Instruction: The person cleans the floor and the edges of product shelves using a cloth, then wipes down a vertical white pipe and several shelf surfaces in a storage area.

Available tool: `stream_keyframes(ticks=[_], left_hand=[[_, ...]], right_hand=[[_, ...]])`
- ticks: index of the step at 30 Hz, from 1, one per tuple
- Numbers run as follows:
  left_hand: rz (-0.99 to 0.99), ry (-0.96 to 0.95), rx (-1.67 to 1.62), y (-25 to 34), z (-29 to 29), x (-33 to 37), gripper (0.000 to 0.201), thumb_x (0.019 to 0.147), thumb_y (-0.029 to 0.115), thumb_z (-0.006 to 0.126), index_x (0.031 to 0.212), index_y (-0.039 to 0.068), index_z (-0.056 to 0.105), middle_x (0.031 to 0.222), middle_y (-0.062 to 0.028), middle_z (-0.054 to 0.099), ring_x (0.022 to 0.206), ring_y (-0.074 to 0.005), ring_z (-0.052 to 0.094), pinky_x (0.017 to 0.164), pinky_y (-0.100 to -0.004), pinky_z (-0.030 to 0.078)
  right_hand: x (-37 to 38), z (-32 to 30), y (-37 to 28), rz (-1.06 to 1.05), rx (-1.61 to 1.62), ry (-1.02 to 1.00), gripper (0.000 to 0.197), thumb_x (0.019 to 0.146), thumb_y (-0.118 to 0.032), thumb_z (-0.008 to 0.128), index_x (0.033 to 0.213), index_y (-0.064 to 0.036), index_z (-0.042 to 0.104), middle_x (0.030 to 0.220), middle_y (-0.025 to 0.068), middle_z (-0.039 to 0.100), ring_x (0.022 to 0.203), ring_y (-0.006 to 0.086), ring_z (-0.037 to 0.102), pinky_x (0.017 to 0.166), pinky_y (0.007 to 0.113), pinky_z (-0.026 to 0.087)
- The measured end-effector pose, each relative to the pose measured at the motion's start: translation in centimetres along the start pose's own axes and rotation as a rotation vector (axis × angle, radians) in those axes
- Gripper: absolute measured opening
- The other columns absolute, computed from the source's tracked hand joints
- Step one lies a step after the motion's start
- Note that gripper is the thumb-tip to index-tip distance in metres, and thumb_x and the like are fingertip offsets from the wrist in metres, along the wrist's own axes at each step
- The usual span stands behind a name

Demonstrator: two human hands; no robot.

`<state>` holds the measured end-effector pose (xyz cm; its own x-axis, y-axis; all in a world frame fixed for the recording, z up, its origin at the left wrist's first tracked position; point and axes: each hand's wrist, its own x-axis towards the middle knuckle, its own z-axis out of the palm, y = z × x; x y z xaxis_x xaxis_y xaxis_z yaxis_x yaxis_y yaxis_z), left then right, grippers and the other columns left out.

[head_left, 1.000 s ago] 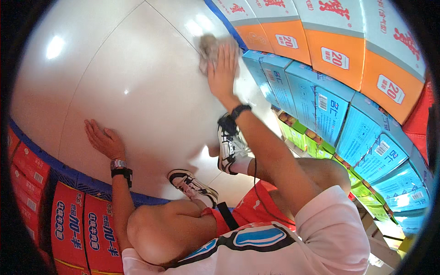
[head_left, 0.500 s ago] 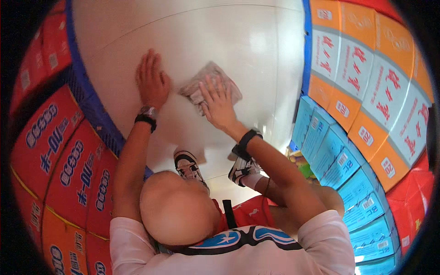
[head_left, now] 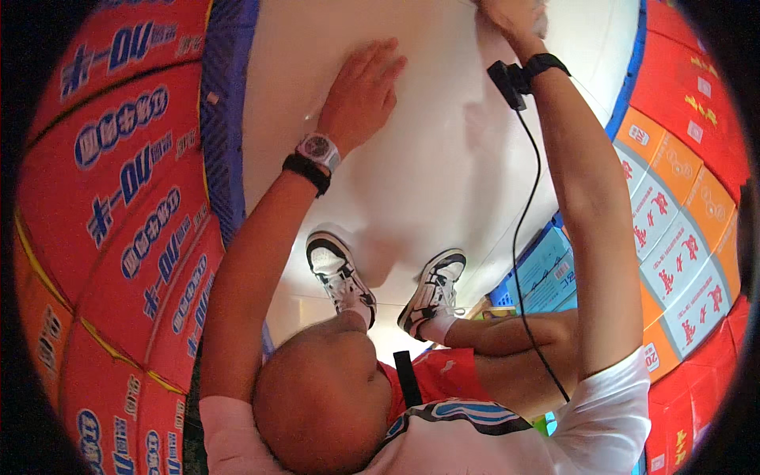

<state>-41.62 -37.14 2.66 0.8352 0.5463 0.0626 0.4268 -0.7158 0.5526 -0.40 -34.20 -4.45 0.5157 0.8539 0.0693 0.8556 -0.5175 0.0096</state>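
Below me lies a pale, glossy floor (head_left: 431,174). My left hand (head_left: 360,99) is open over it, fingers stretched out and holding nothing; a watch (head_left: 315,149) and a black band sit on that wrist. At the top edge of the picture my right hand (head_left: 518,20) reaches far forward and is partly cut off. Its fingers and whatever is under them do not show. Around the right wrist is a black strap with a small black device (head_left: 509,83), and a black cable (head_left: 518,229) runs from it toward my body.
Red printed cartons (head_left: 127,166) are stacked along my left, beside a blue edge strip (head_left: 226,119). On the right stand orange-and-grey cartons (head_left: 673,214), more red cartons (head_left: 689,87) and light blue boxes (head_left: 546,273). My black-and-white shoes (head_left: 336,265) are planted on the floor.
My right hand has moved forward to the top edge; the greyish cloth under it earlier is out of view. My left hand has shifted forward and appears farther right. The whole view has turned.
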Motion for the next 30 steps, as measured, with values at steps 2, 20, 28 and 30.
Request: stream_keyframes(ticks=[2, 20, 28, 30], left_hand=[[-0.071, -0.001, -0.048, 0.4, -2.0, -5.4, 0.047, 0.109, 0.010, 0.069, 0.157, 0.009, 0.072, 0.177, -0.0117, 0.061, 0.167, -0.0380, 0.051, 0.141, -0.0560, 0.038], [-0.596, 0.140, 0.040, 0.4, -11.6, -31.3, 0.036, 0.108, -0.003, 0.066, 0.141, 0.005, 0.079, 0.150, -0.0149, 0.078, 0.141, -0.0403, 0.070, 0.123, -0.0540, 0.054], [-0.482, 0.170, 0.002, 0.5, -10.7, -29.6, 0.038, 0.108, -0.004, 0.065, 0.143, 0.004, 0.078, 0.148, -0.0158, 0.078, 0.139, -0.0403, 0.070, 0.121, -0.0533, 0.055], [-0.501, 0.187, -0.016, 0.6, -10.5, -30.0, 0.040, 0.108, -0.004, 0.065, 0.144, 0.005, 0.077, 0.148, -0.0159, 0.078, 0.138, -0.0405, 0.070, 0.121, -0.0536, 0.055]], right_hand=[[0.1, 0.7, -2.3, -0.019, 0.005, -0.031, 0.079, 0.120, -0.045, 0.048, 0.183, 0.0001, 0.034, 0.184, 0.0390, 0.038, 0.172, 0.0575, 0.034, 0.139, 0.072, 0.029], [-29.0, -4.3, -31.3, -0.866, 0.539, -0.138, 0.060, 0.110, -0.037, 0.063, 0.165, -0.0135, 0.059, 0.174, 0.0204, 0.057, 0.164, 0.0424, 0.048, 0.136, 0.064, 0.035], [-32.0, -3.0, -32.4, -1.107, 0.632, -0.123, 0.053, 0.105, -0.033, 0.070, 0.156, -0.0196, 0.071, 0.169, 0.0121, 0.065, 0.161, 0.0357, 0.055, 0.135, 0.060, 0.038], [-25.9, -2.7, -31.5, -1.092, 0.555, 0.005, 0.052, 0.104, -0.033, 0.072, 0.154, -0.0211, 0.074, 0.168, 0.0100, 0.067, 0.160, 0.0340, 0.056, 0.135, 0.059, 0.039]])
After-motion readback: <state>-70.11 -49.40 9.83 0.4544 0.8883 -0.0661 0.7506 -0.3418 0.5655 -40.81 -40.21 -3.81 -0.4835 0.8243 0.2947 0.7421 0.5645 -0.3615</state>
